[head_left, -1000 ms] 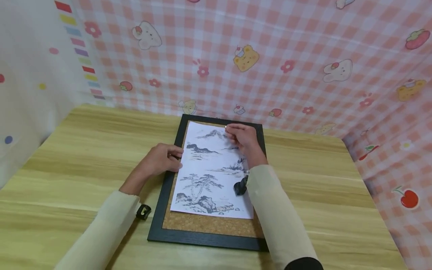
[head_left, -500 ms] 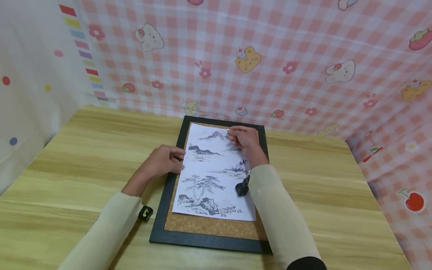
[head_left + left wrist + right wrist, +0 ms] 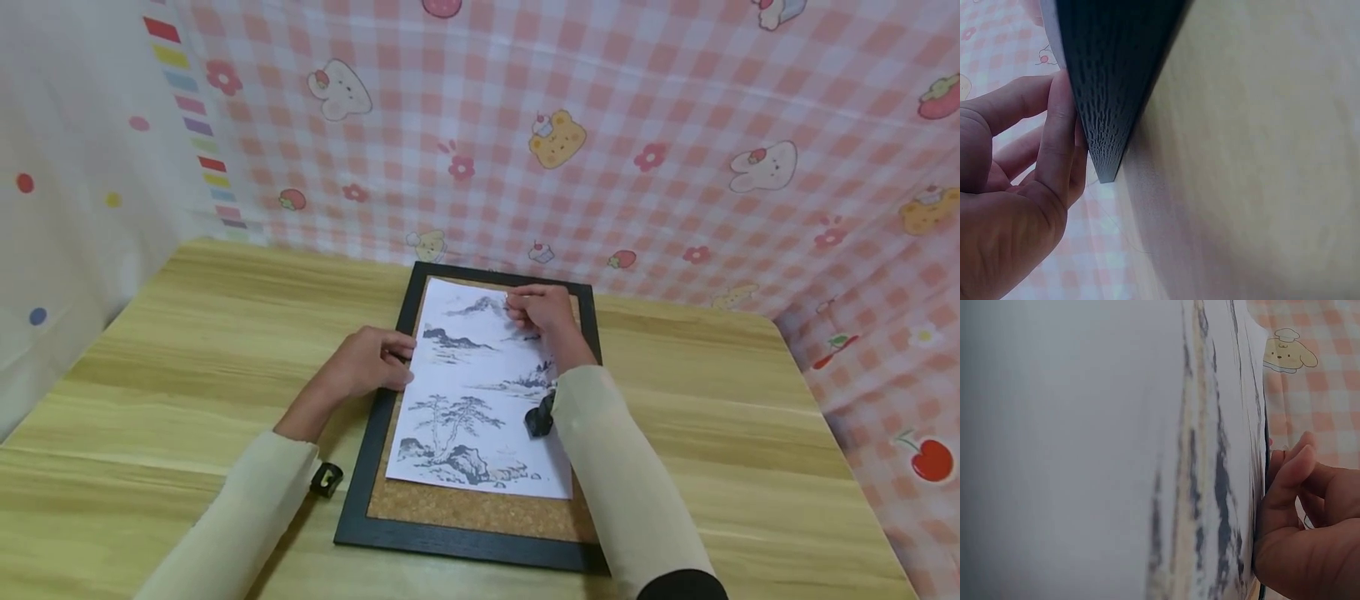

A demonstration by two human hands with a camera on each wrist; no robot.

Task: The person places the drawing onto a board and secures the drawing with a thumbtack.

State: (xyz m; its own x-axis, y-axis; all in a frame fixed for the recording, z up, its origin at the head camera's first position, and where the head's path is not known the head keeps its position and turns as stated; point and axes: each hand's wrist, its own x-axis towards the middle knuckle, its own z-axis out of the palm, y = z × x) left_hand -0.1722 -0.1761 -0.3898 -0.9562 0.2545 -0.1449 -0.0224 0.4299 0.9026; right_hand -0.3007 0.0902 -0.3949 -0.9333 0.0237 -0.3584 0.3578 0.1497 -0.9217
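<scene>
A white paper sheet [image 3: 450, 375] printed with ink-style mountains and trees lies on a cork board [image 3: 480, 515] in a black frame [image 3: 450, 542]. My left hand [image 3: 369, 362] rests at the left side, fingertips and thumb touching the sheet's edge beside the frame. In the left wrist view its fingers lie close along the textured black frame [image 3: 1105, 106]. Near the top right of the sheet, my right hand [image 3: 546, 312] pinches a tiny pale pin-like thing [image 3: 507, 295] between thumb and index finger. The fingers mostly hide it, so its kind is unclear.
The board lies on a light wood-grain table [image 3: 712, 417], its far edge close to a pink checked cloth [image 3: 585, 192]. A white dotted cloth [image 3: 82, 208] hangs at the left. Black wrist devices [image 3: 326, 480] sit by both cuffs.
The head view has shifted slightly, so the board and hands appear a little lower and further right. Both hands keep nearly the same places on the sheet.
</scene>
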